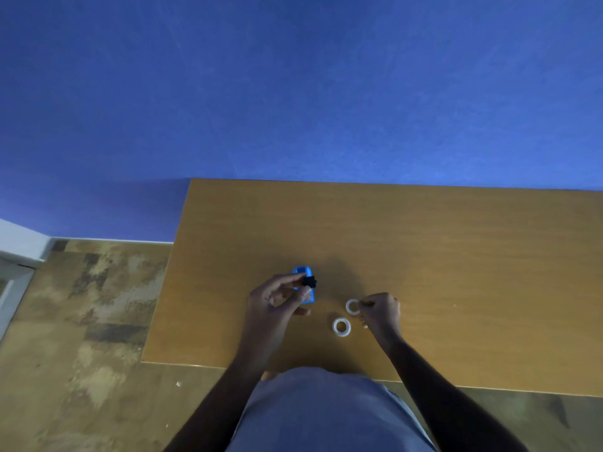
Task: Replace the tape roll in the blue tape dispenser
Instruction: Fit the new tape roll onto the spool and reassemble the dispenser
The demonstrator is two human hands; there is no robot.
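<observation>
Lengthwise, blue dispenser [306, 290] pointing away.

A person in a pale grey-blue garment [326, 412], with 2 bare, sleeveless forearms and hands free of gloves.

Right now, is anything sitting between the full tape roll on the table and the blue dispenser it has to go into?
Nothing lies on the bare table between the full tape roll and the blue dispenser. But the left hand hovers over the dispenser, pinching the black spindle, partly covering it. The right hand holds the thin ring off to the side.
</observation>
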